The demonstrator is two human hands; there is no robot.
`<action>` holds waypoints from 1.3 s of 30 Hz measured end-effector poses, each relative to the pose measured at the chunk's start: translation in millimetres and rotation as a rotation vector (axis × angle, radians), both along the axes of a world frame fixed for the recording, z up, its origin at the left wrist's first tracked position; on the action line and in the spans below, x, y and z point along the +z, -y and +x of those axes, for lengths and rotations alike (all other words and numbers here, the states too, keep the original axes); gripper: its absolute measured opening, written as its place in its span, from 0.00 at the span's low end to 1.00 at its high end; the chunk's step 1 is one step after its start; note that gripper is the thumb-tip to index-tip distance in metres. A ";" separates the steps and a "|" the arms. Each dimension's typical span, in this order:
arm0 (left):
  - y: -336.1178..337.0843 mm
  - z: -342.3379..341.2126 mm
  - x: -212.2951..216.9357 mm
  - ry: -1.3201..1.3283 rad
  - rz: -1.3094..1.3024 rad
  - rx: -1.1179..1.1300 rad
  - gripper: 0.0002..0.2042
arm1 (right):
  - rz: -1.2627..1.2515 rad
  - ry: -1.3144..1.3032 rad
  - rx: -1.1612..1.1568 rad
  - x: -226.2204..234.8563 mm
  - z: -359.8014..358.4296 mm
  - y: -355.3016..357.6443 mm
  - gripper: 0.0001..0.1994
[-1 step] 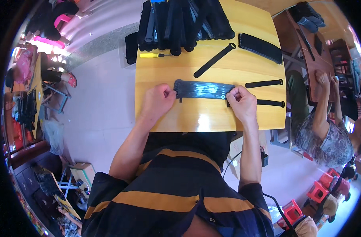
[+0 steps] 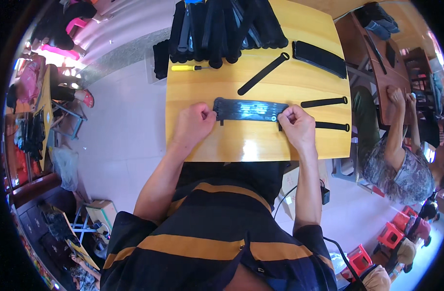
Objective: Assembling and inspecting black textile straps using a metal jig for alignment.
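A flat black padded strip [image 2: 251,110] lies across the middle of a yellow wooden table [image 2: 261,145]. My left hand [image 2: 195,123] pinches its left end and my right hand [image 2: 297,127] pinches its right end, both with fingers closed on it. A narrow black strap [image 2: 332,126] runs to the right from beside my right hand. Another strap [image 2: 324,102] lies just above that one, and a third [image 2: 263,73] lies slantwise further back.
A pile of black pieces [image 2: 227,29] fills the table's far edge, with a yellow-handled screwdriver [image 2: 185,68] at its left and a black rectangular piece [image 2: 319,58] at its right. Another person [image 2: 396,160] sits at a brown table on the right. Red stools [image 2: 389,235] stand lower right.
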State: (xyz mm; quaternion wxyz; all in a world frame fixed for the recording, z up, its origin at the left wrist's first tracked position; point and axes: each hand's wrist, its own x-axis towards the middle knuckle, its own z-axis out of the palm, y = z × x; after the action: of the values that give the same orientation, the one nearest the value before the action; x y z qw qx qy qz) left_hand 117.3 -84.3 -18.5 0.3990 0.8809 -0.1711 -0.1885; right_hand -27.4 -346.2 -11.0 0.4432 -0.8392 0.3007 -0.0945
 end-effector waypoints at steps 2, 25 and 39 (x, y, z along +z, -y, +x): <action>1.2 -0.8 4.3 0.049 0.045 -0.003 0.09 | 0.014 -0.009 0.003 -1.6 -0.5 1.8 0.06; -10.7 -38.6 28.3 0.539 -0.267 -0.262 0.02 | -0.618 0.299 0.189 19.4 -38.5 -62.7 0.09; -0.2 -61.6 10.8 0.628 0.095 -0.614 0.38 | -0.675 -0.022 0.482 -1.1 -38.5 -85.8 0.39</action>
State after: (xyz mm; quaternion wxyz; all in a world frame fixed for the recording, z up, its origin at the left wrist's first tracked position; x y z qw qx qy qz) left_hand 55.7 -84.1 -7.7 0.2120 0.8211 -0.5291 -0.0293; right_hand -65.8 -260.4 -12.1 0.1495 -0.9847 0.0525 -0.0723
